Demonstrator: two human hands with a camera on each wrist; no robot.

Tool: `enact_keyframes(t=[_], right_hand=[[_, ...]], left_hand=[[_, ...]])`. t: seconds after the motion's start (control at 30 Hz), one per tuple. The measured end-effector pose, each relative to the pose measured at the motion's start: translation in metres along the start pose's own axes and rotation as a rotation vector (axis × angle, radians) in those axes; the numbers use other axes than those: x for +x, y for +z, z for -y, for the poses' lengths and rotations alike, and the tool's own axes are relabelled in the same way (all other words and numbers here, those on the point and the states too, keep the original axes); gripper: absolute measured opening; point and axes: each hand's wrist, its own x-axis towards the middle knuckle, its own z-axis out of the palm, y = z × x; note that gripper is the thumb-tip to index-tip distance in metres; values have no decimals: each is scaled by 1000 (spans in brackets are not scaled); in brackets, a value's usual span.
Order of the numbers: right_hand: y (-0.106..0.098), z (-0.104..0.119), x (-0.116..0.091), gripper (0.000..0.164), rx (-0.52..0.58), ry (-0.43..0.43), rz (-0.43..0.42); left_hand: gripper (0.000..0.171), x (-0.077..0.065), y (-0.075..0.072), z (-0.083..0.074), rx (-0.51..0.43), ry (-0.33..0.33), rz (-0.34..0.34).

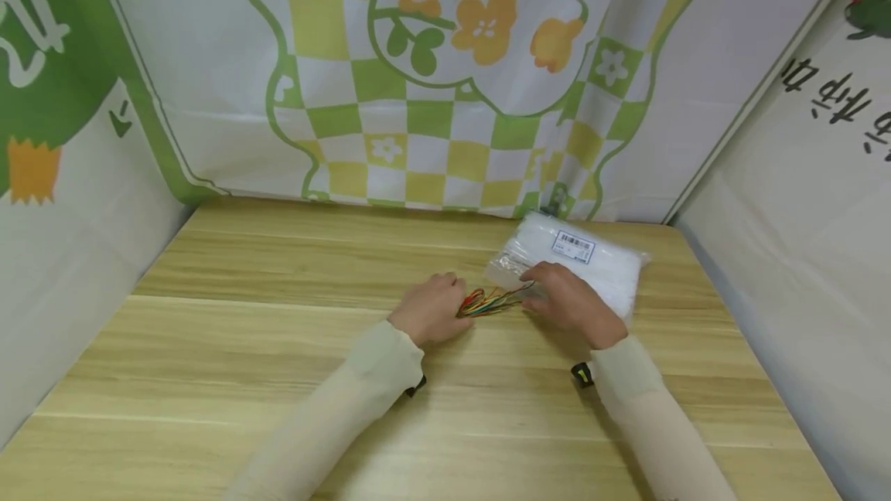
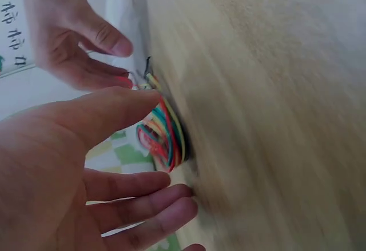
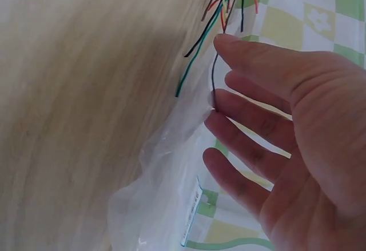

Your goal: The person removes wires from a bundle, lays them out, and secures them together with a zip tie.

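A coiled bundle of thin coloured wires (image 1: 487, 302), red, yellow, green and black, lies on the wooden table between the two hands. My left hand (image 1: 433, 308) is at its looped end. In the left wrist view, the thumb crosses in front of the coil (image 2: 163, 134) and the fingers are spread loosely below it. At the loose ends is my right hand (image 1: 567, 301), its fingers apart and slightly bent. The right wrist view has the wire ends (image 3: 197, 62) fanned out, one dark strand passing by the thumb and fingertips.
A clear plastic bag of white contents (image 1: 599, 261) with a barcode label (image 1: 574, 247) lies behind and under the right hand. Printed cloth (image 1: 431, 122) hangs at the table's back edge, with more panels at both sides. The wooden tabletop (image 1: 230, 346) extends around the hands.
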Motion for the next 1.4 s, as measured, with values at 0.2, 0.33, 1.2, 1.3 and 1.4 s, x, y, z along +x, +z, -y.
enact_keyframes(t=[0.2, 0.33, 1.2, 1.3, 1.4], right_hand=[[5, -5, 3, 29, 8, 41, 14], [6, -5, 4, 25, 13, 70, 43], [5, 10, 8, 4, 66, -25, 26], [4, 14, 8, 6, 74, -12, 27], [3, 18, 8, 6, 78, -1, 24]], left_hand=[[63, 19, 7, -8, 19, -10, 9], [60, 27, 10, -12, 20, -16, 12], [17, 20, 18, -11, 97, 82, -111], [22, 18, 16, -12, 68, 57, -108], [23, 18, 16, -13, 53, 37, -111]])
